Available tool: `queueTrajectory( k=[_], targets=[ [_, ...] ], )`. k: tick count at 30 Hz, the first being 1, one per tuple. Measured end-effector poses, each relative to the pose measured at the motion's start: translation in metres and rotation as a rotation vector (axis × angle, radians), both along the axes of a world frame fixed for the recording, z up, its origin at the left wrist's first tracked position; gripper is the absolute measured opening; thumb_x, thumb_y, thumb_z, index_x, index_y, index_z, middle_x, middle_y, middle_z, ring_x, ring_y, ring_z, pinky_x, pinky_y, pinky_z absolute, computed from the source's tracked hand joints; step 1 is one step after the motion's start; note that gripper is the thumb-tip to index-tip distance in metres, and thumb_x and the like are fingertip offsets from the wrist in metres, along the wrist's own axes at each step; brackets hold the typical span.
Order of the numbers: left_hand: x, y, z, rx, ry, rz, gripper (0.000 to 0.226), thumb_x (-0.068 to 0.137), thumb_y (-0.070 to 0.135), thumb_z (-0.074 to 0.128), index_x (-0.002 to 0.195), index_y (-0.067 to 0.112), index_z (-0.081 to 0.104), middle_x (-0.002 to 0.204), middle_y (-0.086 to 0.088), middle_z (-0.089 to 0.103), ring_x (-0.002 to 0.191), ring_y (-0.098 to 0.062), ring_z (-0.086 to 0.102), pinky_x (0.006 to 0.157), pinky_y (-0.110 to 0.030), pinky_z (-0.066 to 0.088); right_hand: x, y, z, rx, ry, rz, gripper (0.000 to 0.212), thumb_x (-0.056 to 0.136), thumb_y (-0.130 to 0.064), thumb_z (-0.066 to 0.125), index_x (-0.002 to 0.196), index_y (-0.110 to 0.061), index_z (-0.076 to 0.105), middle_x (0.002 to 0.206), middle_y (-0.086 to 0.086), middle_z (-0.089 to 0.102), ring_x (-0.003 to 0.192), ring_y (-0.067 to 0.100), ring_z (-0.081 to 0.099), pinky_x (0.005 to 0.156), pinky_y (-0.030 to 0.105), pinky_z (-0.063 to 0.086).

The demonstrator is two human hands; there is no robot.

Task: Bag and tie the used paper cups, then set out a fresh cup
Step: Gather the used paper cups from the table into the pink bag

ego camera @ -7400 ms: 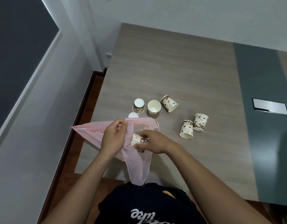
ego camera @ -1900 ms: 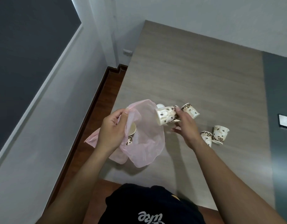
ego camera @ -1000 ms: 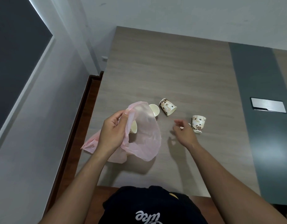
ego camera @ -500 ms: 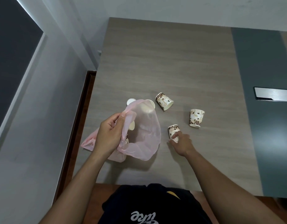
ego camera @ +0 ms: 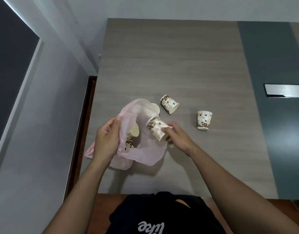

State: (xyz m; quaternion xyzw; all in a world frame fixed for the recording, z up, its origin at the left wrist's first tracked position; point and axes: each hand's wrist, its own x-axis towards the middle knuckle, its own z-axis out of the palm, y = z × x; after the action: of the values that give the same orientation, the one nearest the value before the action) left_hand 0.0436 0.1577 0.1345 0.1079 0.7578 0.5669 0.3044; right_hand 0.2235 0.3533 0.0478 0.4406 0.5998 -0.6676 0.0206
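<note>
Fingers feeding cup into seemingly two-cup bag

Two cups lie on the table, right of the bag.

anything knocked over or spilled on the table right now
One loose paper cup lies tipped on its side on the table; another cup stands upside down, rim on the tabletop. No liquid shows.
</note>
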Motion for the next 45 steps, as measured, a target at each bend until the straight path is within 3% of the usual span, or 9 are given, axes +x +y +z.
queueTrajectory(
  k=[8, 13, 16, 19, 22, 26, 33, 40, 45],
  targets=[
    [0.008, 0.003, 0.009, 0.005, -0.004, -0.009, 0.036, 0.116, 0.041, 0.056, 0.102, 0.022, 0.084, 0.094, -0.019, 0.079, 0.082, -0.019, 0.070, 0.075, -0.037, 0.054, -0.054, -0.057, 0.006, 0.158, 0.070, 0.454, 0.084, 0.086, -0.050, 0.090, 0.159, -0.030, 0.052, 0.116, -0.010, 0.081, 0.110, 0.007, 0.074, 0.108, 0.029, 0.056],
    [0.010, -0.001, 0.007, -0.004, -0.005, -0.007, 0.037, 0.115, 0.041, 0.056, 0.101, 0.020, 0.082, 0.101, -0.031, 0.072, 0.083, -0.023, 0.066, 0.078, -0.041, 0.051, -0.056, -0.051, 0.002, 0.061, 0.118, 0.390, 0.062, 0.098, -0.033, 0.082, 0.155, -0.025, 0.059, 0.083, -0.015, 0.082, 0.085, -0.002, 0.074, 0.092, 0.024, 0.057],
    [0.013, 0.003, 0.007, 0.003, -0.031, -0.014, 0.035, 0.115, 0.043, 0.057, 0.102, 0.024, 0.084, 0.105, -0.027, 0.077, 0.087, -0.022, 0.070, 0.081, -0.041, 0.053, -0.039, -0.027, -0.005, 0.196, 0.078, 0.275, 0.030, 0.099, -0.044, 0.077, 0.129, -0.038, 0.077, 0.092, 0.004, 0.082, 0.082, 0.026, 0.076, 0.087, 0.043, 0.064],
    [0.019, 0.012, 0.009, -0.021, -0.027, -0.015, 0.032, 0.114, 0.041, 0.059, 0.102, 0.029, 0.086, 0.104, -0.017, 0.082, 0.090, -0.018, 0.073, 0.083, -0.038, 0.054, -0.017, 0.005, -0.007, 0.281, 0.053, 0.098, 0.020, 0.106, -0.027, 0.070, 0.123, -0.024, 0.081, 0.093, -0.006, 0.079, 0.073, 0.022, 0.070, 0.069, 0.030, 0.057],
    [0.025, 0.026, 0.013, -0.002, -0.012, -0.022, 0.031, 0.114, 0.037, 0.060, 0.106, 0.024, 0.086, 0.102, -0.012, 0.085, 0.087, -0.013, 0.074, 0.083, -0.035, 0.055, 0.005, 0.046, -0.013, 0.407, -0.054, -0.039, 0.024, 0.106, -0.020, 0.066, 0.127, -0.014, 0.076, 0.115, 0.001, 0.078, 0.082, 0.019, 0.071, 0.063, 0.020, 0.058],
    [0.029, 0.040, 0.017, -0.019, 0.001, -0.044, 0.032, 0.114, 0.037, 0.060, 0.107, 0.020, 0.086, 0.089, -0.008, 0.083, 0.078, -0.013, 0.069, 0.074, -0.032, 0.052, 0.032, 0.096, -0.033, 0.493, -0.244, -0.183, 0.047, 0.092, -0.034, 0.064, 0.138, -0.020, 0.067, 0.139, 0.016, 0.064, 0.113, 0.032, 0.069, 0.106, 0.037, 0.055],
    [0.034, 0.049, 0.020, -0.059, -0.003, -0.023, 0.030, 0.114, 0.034, 0.060, 0.106, 0.023, 0.087, 0.086, 0.007, 0.082, 0.078, -0.008, 0.069, 0.073, -0.031, 0.050, 0.067, 0.141, -0.070, 0.495, -0.550, -0.081, 0.078, 0.097, -0.029, 0.074, 0.167, -0.030, 0.039, 0.171, 0.026, 0.025, 0.157, 0.042, 0.030, 0.125, 0.047, 0.033],
    [0.035, 0.044, 0.014, -0.106, -0.008, -0.016, 0.031, 0.114, 0.039, 0.060, 0.103, 0.029, 0.087, 0.082, 0.006, 0.081, 0.075, -0.011, 0.070, 0.072, -0.033, 0.053, 0.079, 0.132, -0.088, 0.477, -0.595, -0.073, 0.063, 0.086, -0.026, 0.088, 0.135, -0.026, 0.049, 0.137, 0.019, 0.055, 0.122, 0.043, 0.063, 0.105, 0.051, 0.053],
    [0.030, 0.023, -0.004, -0.090, -0.043, 0.036, 0.031, 0.114, 0.038, 0.060, 0.101, 0.031, 0.087, 0.106, -0.008, 0.085, 0.092, -0.016, 0.074, 0.087, -0.040, 0.056, 0.082, 0.115, -0.096, 0.366, -0.598, -0.029, 0.087, 0.088, -0.034, 0.091, 0.151, -0.005, 0.040, 0.146, 0.028, 0.059, 0.137, 0.043, 0.059, 0.106, 0.044, 0.049]
  ],
)
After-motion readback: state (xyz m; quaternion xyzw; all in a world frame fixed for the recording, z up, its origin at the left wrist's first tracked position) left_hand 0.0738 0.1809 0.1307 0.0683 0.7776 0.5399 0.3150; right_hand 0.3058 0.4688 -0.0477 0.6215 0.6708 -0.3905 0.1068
